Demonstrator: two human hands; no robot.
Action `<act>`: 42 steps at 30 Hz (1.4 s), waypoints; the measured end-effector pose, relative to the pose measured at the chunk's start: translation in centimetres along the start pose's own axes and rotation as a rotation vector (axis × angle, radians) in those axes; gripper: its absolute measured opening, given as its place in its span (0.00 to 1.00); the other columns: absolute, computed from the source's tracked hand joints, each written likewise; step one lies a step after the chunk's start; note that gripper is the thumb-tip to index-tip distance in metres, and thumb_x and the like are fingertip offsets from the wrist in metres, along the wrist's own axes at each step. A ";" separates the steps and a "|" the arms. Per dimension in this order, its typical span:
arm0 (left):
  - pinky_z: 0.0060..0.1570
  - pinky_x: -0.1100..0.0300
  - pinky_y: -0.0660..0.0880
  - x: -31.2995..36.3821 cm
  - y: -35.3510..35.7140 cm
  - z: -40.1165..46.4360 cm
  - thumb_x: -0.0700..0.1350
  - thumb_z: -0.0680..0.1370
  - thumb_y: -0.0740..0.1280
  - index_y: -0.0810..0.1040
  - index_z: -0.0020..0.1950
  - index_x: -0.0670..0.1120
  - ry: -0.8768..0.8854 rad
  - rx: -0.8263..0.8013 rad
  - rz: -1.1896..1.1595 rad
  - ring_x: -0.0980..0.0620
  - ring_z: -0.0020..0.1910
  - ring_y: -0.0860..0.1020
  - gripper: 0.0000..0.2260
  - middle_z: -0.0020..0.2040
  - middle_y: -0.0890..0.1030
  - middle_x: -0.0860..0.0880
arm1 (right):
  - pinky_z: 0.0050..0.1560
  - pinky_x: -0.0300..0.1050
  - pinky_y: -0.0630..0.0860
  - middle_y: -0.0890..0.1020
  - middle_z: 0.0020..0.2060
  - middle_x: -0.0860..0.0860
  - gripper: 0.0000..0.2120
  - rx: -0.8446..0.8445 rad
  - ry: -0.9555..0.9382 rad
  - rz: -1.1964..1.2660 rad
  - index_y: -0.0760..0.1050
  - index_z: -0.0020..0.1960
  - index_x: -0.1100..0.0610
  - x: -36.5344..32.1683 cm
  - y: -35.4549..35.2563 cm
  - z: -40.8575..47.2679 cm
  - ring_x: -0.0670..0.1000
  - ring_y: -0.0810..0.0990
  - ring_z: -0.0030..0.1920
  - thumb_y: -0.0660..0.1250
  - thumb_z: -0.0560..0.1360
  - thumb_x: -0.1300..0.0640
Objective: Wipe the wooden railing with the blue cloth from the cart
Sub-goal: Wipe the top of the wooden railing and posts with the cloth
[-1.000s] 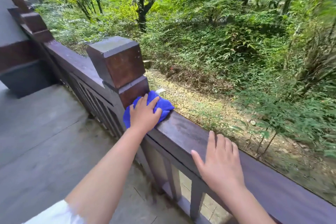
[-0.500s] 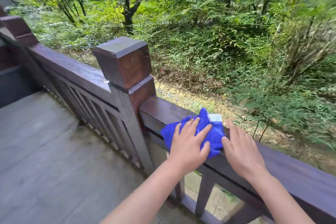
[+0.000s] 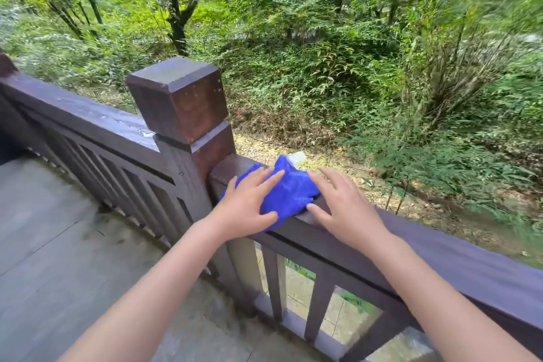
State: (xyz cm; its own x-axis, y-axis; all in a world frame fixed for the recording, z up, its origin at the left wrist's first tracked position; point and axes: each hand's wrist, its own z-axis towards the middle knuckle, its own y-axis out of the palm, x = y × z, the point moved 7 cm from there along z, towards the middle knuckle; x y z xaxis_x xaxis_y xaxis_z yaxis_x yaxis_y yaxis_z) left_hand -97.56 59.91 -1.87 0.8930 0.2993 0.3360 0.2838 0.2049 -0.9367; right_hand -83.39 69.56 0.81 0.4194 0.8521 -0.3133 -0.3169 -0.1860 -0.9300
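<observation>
You had the blue cloth [image 3: 289, 189] bunched on the wooden railing [image 3: 440, 256] just beside the post [image 3: 182, 103], left hand [image 3: 245, 206] flat on it and right hand [image 3: 342, 206] open alongside; soft and light, it likely wanted firm palm pressure.

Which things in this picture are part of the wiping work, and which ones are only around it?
Part of the job:
blue cloth
wooden railing
left hand, flat on the cloth
right hand, at the cloth's edge

Only around:
square post
deck floor
bushes
</observation>
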 end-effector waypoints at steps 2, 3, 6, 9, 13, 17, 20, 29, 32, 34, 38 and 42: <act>0.72 0.41 0.54 -0.5 0.0 0.0 0.54 0.72 0.64 0.52 0.74 0.58 0.015 -0.063 0.040 0.54 0.75 0.54 0.33 0.77 0.55 0.53 | 0.71 0.52 0.59 0.62 0.73 0.52 0.27 -0.005 -0.048 -0.013 0.60 0.71 0.51 -2.1 0.3 1.6 0.53 0.58 0.72 0.62 0.75 0.48; 0.72 0.44 0.57 -0.6 -0.2 0.2 0.54 0.73 0.65 0.53 0.74 0.56 0.038 -0.070 0.050 0.54 0.75 0.55 0.33 0.76 0.56 0.52 | 0.69 0.52 0.61 0.65 0.71 0.53 0.26 -0.007 -0.054 -0.018 0.62 0.70 0.53 -3.0 0.7 2.3 0.54 0.60 0.71 0.62 0.74 0.48; 0.69 0.51 0.62 -0.9 -0.7 0.7 0.53 0.72 0.67 0.58 0.73 0.55 0.079 -0.073 0.059 0.55 0.73 0.59 0.31 0.75 0.60 0.52 | 0.60 0.51 0.69 0.75 0.61 0.54 0.24 -0.066 -0.010 -0.067 0.66 0.66 0.54 -4.7 2.2 3.5 0.57 0.68 0.64 0.63 0.73 0.47; 0.67 0.53 0.65 -0.9 -1.1 0.6 0.52 0.71 0.68 0.64 0.70 0.55 0.076 -0.020 0.066 0.55 0.71 0.64 0.29 0.73 0.66 0.53 | 0.56 0.50 0.72 0.78 0.56 0.53 0.21 -0.086 0.029 -0.119 0.68 0.63 0.56 -5.0 3.3 3.5 0.56 0.69 0.61 0.62 0.73 0.48; 0.63 0.57 0.66 -0.7 -1.1 -0.6 0.48 0.73 0.68 0.68 0.68 0.54 0.079 0.081 0.120 0.53 0.68 0.67 0.24 0.70 0.70 0.54 | 0.52 0.49 0.74 0.80 0.53 0.50 0.16 -0.014 0.010 -0.110 0.72 0.58 0.55 -5.0 3.6 2.6 0.54 0.70 0.59 0.62 0.73 0.49; 0.57 0.58 0.70 -1.1 -1.6 -2.4 0.45 0.73 0.66 0.71 0.66 0.54 0.073 0.141 0.114 0.53 0.65 0.69 0.21 0.67 0.73 0.56 | 0.44 0.47 0.74 0.81 0.50 0.47 0.12 0.043 -0.027 -0.170 0.74 0.54 0.53 -6.0 3.8 2.3 0.52 0.71 0.57 0.59 0.74 0.51; 0.50 0.58 0.74 -2.3 -3.1 -3.9 0.46 0.72 0.65 0.74 0.60 0.55 0.024 0.147 0.049 0.55 0.61 0.72 0.17 0.60 0.76 0.57 | 0.42 0.47 0.74 0.81 0.48 0.47 0.11 0.057 -0.043 -0.119 0.75 0.52 0.51 -7.4 3.9 2.7 0.52 0.72 0.55 0.60 0.73 0.49; 0.52 0.53 0.75 -9.0 -10.1 -10.2 0.42 0.67 0.67 0.79 0.50 0.51 -0.217 0.165 -0.164 0.53 0.49 0.76 0.13 0.47 0.80 0.50 | 0.42 0.45 0.71 0.82 0.45 0.46 0.08 -0.076 -0.183 0.269 0.78 0.47 0.48 -17.2 4.7 5.9 0.50 0.77 0.48 0.65 0.68 0.52; 0.48 0.60 0.75 -11.2 -12.4 -12.1 0.42 0.66 0.67 0.79 0.48 0.53 -0.294 0.159 -0.178 0.55 0.45 0.77 0.12 0.44 0.80 0.52 | 0.43 0.47 0.75 0.82 0.40 0.47 0.05 -0.137 -0.233 0.383 0.79 0.43 0.50 -20.6 4.8 7.2 0.50 0.78 0.44 0.67 0.67 0.55; 0.44 0.65 0.73 -12.7 -13.8 -13.2 0.42 0.66 0.67 0.80 0.47 0.53 -0.341 0.145 -0.178 0.59 0.41 0.76 0.12 0.41 0.79 0.56 | 0.45 0.49 0.78 0.83 0.38 0.48 0.04 -0.183 -0.267 0.436 0.79 0.41 0.51 -22.6 4.9 8.1 0.51 0.79 0.43 0.68 0.67 0.56; 0.35 0.74 0.71 -15.3 -16.1 -14.4 0.43 0.65 0.68 0.79 0.43 0.56 -0.407 0.132 -0.195 0.68 0.36 0.75 0.10 0.37 0.79 0.59 | 0.42 0.46 0.78 0.82 0.34 0.48 0.03 -0.257 -0.314 0.472 0.80 0.40 0.50 -25.9 5.4 10.3 0.49 0.81 0.39 0.69 0.66 0.56; 0.31 0.76 0.70 -18.0 -17.7 -14.8 0.44 0.65 0.67 0.78 0.42 0.56 -0.458 0.156 -0.207 0.67 0.37 0.75 0.09 0.35 0.78 0.61 | 0.35 0.37 0.74 0.83 0.34 0.46 0.02 -0.315 -0.357 0.487 0.80 0.38 0.49 -28.4 6.6 12.7 0.45 0.80 0.36 0.69 0.67 0.55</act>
State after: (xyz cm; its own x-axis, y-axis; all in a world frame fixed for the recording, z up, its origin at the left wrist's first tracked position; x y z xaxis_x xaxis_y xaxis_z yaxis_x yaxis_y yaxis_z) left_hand -113.50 37.09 7.21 0.5698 0.6076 0.5533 0.3512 0.4287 -0.8324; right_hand -108.24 50.37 6.03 -0.0324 0.7342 -0.6782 -0.1129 -0.6769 -0.7274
